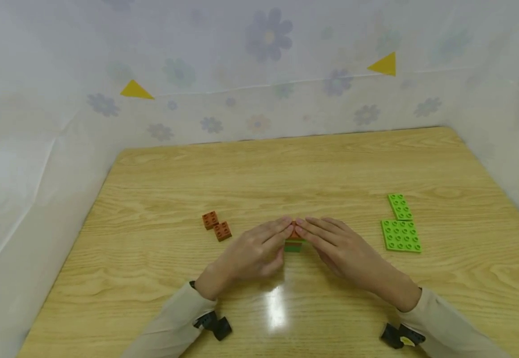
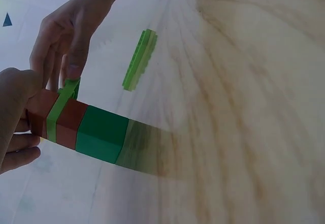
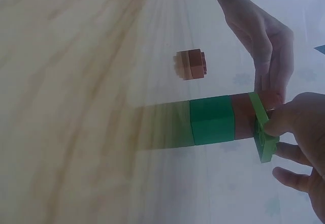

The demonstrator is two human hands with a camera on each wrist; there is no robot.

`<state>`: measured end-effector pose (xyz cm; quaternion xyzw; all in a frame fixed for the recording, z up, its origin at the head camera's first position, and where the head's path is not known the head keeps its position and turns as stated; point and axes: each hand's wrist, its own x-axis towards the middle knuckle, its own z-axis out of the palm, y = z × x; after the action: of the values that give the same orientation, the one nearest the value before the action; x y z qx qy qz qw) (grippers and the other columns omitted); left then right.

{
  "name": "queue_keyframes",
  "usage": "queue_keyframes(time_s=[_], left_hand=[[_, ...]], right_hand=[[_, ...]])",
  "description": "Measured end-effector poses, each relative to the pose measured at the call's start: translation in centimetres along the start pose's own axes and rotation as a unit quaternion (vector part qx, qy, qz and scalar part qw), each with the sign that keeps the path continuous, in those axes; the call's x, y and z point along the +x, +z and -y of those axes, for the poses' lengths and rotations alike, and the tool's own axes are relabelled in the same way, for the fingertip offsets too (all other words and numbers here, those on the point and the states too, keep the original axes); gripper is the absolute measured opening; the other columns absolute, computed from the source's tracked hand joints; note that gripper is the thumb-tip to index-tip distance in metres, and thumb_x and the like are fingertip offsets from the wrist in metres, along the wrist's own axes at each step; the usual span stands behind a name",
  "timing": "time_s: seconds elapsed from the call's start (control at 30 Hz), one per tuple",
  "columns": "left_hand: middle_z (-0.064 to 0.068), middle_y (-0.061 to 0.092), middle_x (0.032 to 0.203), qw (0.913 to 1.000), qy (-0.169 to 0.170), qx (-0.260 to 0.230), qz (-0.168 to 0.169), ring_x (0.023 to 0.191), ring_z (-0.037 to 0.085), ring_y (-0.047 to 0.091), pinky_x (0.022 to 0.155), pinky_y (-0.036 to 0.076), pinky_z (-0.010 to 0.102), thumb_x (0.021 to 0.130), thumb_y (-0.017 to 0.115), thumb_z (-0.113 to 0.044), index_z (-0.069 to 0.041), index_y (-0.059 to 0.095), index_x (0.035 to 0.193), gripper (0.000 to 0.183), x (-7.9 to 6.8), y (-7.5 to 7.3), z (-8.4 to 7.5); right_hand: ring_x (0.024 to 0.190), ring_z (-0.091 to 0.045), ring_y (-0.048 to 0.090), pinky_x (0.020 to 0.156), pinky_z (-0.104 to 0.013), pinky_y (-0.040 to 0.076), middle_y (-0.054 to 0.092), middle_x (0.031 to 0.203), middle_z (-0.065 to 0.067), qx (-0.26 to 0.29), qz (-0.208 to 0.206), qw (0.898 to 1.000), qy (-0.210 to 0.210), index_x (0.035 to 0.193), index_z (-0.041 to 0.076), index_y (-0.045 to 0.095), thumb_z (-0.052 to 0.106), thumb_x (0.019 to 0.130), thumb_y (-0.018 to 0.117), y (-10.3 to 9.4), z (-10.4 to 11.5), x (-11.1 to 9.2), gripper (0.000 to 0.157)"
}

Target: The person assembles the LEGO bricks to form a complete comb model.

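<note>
A small stack of toy building bricks stands on the table between the hands. From the table up come a dark green brick (image 2: 103, 132), a reddish-brown brick (image 3: 242, 116), a light green plate (image 3: 264, 137) jutting out to one side, and another reddish-brown brick (image 1: 294, 231) on top. My left hand (image 1: 252, 251) holds the top of the stack from the left, thumb and fingers on either side of the upper brick in the left wrist view. My right hand (image 1: 346, 251) grips the top from the right, its thumb at the light green plate. The fingertips meet over the top brick, partly hiding it.
Two small reddish-brown bricks (image 1: 216, 226) lie to the left of the hands. At the right are a square light green plate (image 1: 401, 235) and a narrower light green plate (image 1: 400, 206). A white flowered sheet (image 1: 259, 99) rises behind the wooden table (image 1: 286, 174).
</note>
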<state>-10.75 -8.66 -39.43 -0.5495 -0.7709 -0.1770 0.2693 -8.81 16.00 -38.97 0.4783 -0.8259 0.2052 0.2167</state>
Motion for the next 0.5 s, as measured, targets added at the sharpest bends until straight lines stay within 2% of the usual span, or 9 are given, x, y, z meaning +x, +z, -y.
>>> queue_keyframes(time_s=[0.1, 0.23, 0.33, 0.5], left_hand=[[0.023, 0.062, 0.122, 0.9999, -0.010, -0.012, -0.007, 0.117, 0.030, 0.060, 0.100, 0.046, 0.029, 0.077, 0.066, -0.007, 0.009, 0.063, 0.117, 0.043, -0.06, 0.16, -0.08], [0.023, 0.061, 0.123, 0.9997, -0.022, -0.009, -0.010, 0.117, 0.029, 0.060, 0.100, 0.046, 0.027, 0.080, 0.064, -0.006, 0.008, 0.062, 0.119, 0.041, -0.05, 0.29, -0.18], [0.023, 0.062, 0.123, 0.9997, -0.023, -0.005, -0.011, 0.117, 0.029, 0.060, 0.099, 0.047, 0.028, 0.079, 0.067, -0.007, 0.008, 0.062, 0.118, 0.043, -0.09, 0.29, -0.28], [0.023, 0.062, 0.122, 0.9996, -0.026, 0.007, -0.009, 0.115, 0.029, 0.061, 0.098, 0.048, 0.028, 0.076, 0.071, -0.010, 0.008, 0.063, 0.118, 0.047, -0.06, 0.14, -0.48]], right_hand=[[0.121, -0.031, 0.054, 0.116, -0.031, 0.027, 0.056, 0.135, -0.014, 0.008, -0.001, 1.000, 0.006, 0.130, -0.003, 0.057, 0.024, 0.107, 0.027, 0.03, -0.03, -0.03, 0.046], [0.120, -0.030, 0.054, 0.109, -0.038, 0.037, 0.057, 0.134, -0.014, 0.005, -0.003, 1.000, 0.009, 0.128, -0.003, 0.059, 0.024, 0.107, 0.026, -0.02, -0.06, 0.01, 0.048], [0.120, -0.030, 0.055, 0.102, -0.044, 0.043, 0.058, 0.133, -0.013, 0.002, -0.001, 1.000, 0.010, 0.129, -0.002, 0.059, 0.025, 0.108, 0.025, -0.05, -0.03, 0.05, 0.048], [0.123, -0.030, 0.052, 0.101, -0.045, 0.043, 0.057, 0.136, -0.010, 0.004, 0.004, 1.000, 0.012, 0.132, 0.001, 0.058, 0.025, 0.107, 0.031, -0.21, -0.08, 0.18, 0.044]])
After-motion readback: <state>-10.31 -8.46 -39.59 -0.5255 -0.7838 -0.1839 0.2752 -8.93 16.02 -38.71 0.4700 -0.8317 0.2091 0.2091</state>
